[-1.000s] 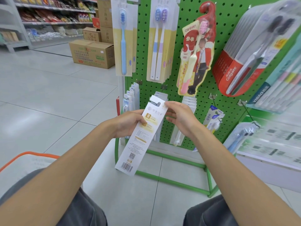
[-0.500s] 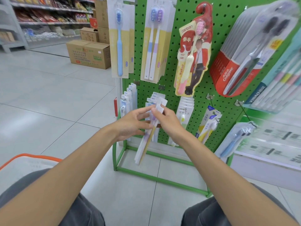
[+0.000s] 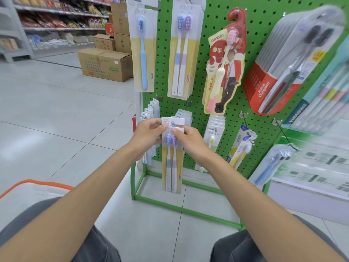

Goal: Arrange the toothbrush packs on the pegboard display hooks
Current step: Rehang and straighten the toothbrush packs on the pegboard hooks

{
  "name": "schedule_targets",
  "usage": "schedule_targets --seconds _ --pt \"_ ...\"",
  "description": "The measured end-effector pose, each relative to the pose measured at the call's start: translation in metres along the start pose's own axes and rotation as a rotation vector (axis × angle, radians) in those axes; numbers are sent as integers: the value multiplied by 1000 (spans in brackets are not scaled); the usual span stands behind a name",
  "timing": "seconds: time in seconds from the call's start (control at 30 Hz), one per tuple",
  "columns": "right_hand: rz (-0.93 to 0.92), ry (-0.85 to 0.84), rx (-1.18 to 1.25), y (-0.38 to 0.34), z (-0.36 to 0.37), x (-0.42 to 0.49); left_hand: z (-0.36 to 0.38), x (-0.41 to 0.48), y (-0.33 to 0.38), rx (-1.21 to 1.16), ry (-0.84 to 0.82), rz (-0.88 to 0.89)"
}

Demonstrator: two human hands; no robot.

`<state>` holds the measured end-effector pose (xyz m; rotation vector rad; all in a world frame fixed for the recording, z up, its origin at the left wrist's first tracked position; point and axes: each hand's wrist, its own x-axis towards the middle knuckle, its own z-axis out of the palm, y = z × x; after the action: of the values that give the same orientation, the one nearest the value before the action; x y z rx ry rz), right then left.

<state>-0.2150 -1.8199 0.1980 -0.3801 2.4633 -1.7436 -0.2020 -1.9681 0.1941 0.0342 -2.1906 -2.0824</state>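
Both hands, left hand (image 3: 149, 136) and right hand (image 3: 190, 140), pinch twin toothbrush pack (image 3: 172, 157) top; not hooked yet on pegboard (image 3: 213, 16), most hooks stocked

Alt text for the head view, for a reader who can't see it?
The left hand and right hand hold a two-toothbrush pack upright by its top, before a green pegboard. Other toothbrush packs hang above and beside it.

We are holding a twin pack (image 3: 172, 157) upright before the green pegboard (image 3: 260, 59), its blue and purple brushes (image 3: 168, 163) standing heads up, its white header (image 3: 175, 121) covering the packs (image 3: 184, 115) hanging on a lower hook (image 3: 187, 103).
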Motion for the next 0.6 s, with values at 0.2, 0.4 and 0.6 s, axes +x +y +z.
schedule_targets --seconds 0.2,0.4,0.6 --pt "-45 63 -10 -12 -3 1 -9 3 11 20 7 11" --pt "-21 11 -39 -43 -13 1 -21 1 56 116 -34 73" --pt "-81 71 -93 -124 -39 7 -42 18 122 337 90 175"
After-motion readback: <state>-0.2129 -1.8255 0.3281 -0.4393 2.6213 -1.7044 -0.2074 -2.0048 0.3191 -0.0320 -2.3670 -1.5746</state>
